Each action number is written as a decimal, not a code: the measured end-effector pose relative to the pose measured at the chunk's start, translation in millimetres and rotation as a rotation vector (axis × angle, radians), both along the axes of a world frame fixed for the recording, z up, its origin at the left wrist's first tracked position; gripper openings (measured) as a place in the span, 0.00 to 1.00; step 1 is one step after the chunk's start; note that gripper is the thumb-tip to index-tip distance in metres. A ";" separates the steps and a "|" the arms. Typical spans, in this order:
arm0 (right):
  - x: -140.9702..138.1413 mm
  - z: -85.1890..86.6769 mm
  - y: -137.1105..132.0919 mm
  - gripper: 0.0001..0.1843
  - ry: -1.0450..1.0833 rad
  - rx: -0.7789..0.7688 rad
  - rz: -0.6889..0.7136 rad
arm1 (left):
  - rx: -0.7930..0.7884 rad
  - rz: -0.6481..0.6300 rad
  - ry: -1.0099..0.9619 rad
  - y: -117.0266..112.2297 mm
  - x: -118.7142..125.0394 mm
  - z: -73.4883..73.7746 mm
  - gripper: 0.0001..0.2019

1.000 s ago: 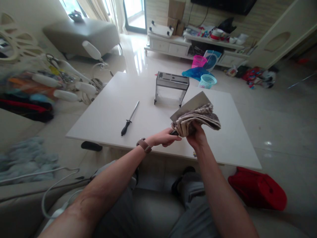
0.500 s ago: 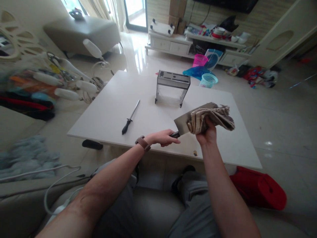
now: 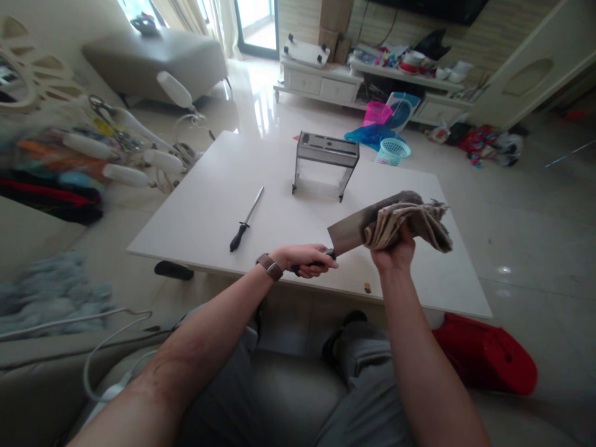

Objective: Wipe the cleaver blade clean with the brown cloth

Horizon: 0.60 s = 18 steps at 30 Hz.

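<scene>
My left hand [image 3: 311, 259] is wrapped round the black handle of a cleaver [image 3: 347, 233], its broad blade pointing to the right above the near part of the table. In my right hand [image 3: 395, 253] is a folded brown and beige cloth [image 3: 410, 225], which covers the far part of the blade. A sharpening steel [image 3: 246, 222] with a black handle lies on the table to the left. Behind the cleaver stands a grey knife block [image 3: 327, 152] with slots in its top and clear sides.
The white table [image 3: 195, 217] has a small sticker [image 3: 367, 288] near its front edge. A red stool-like object [image 3: 487, 354] is at the right of the seat. Beyond the table are a light blue basket [image 3: 393, 151] and a pink basket [image 3: 377, 113] on the floor.
My right hand and the cloth have moved a little to the right along the blade, baring more of it near the handle. The cleaver stays in my left hand, which has turned slightly.
</scene>
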State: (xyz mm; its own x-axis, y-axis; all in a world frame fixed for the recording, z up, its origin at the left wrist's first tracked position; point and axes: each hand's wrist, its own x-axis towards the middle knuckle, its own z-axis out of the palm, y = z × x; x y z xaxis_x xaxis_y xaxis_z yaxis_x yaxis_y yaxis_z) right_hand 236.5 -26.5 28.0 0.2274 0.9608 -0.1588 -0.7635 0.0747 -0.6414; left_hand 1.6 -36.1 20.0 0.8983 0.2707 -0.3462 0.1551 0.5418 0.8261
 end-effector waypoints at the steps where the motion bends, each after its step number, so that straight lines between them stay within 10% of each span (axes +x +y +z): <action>1: 5.3 3.8 0.6 0.06 -0.003 0.033 -0.048 | 0.058 0.032 0.015 0.9 -2.8 1.2 0.26; 10: 18.0 8.5 -6.4 0.05 -0.169 0.134 -0.097 | 0.709 0.820 0.264 12.4 -6.3 -8.0 0.07; 18: -7.6 -12.2 -6.7 0.09 -0.225 0.113 0.077 | 0.953 1.053 0.481 10.4 3.3 -14.3 0.12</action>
